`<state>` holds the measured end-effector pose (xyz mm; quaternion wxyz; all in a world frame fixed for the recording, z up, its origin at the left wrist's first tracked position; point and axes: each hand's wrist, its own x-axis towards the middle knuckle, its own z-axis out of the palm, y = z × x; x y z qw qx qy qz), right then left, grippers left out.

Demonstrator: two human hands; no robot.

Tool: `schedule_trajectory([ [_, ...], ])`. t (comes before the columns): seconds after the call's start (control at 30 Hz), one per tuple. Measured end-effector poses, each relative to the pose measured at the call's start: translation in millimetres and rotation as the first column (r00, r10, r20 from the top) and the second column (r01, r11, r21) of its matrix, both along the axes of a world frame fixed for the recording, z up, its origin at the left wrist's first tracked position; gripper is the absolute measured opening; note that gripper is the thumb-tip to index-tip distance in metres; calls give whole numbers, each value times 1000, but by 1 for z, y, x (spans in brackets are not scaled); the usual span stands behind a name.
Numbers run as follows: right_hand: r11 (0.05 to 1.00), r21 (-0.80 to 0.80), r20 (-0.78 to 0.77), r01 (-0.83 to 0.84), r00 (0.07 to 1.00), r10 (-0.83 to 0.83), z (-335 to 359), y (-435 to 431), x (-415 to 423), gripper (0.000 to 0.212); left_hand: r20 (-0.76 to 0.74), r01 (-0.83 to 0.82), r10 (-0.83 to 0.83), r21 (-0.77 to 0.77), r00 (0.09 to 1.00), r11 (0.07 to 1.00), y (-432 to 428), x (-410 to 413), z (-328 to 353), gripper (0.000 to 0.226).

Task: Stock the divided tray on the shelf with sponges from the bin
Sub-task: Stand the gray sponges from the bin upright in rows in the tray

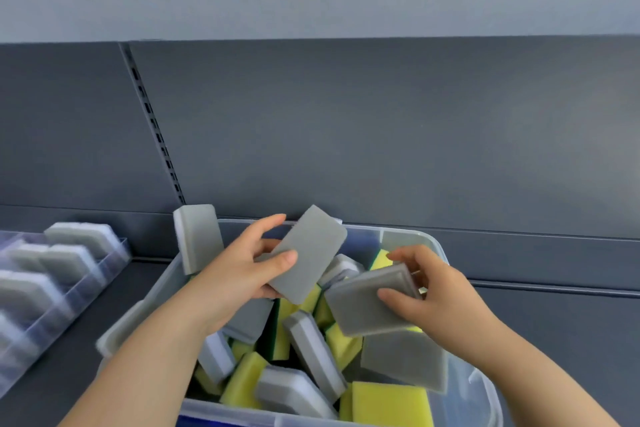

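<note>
Clear bin, lower centre: loose grey and yellow sponges. Left hand grips grey sponge; right hand grips another grey sponge. Divided tray, left edge: upright grey sponges.

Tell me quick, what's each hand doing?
Left hand: closed on a grey sponge.
Right hand: closed on another grey sponge.
</note>
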<state>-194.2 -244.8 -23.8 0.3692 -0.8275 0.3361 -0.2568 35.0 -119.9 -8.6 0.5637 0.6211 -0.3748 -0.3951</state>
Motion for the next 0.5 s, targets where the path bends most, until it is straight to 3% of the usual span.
schedule_trajectory([
  [0.17,993,95,138,73,987,-86,-4,6,5,38,-21,27,-27,27,999,999,-4,-6,-7,57],
  [0.33,983,105,146,147,976,-162,-5,6,-1,44,216,63,-80,86,973,994,1,0,-4,77],
  [0.5,964,173,234,201,943,-238,-4,10,-4,49,93,44,-44,1,995,999,-1,-6,-6,68],
])
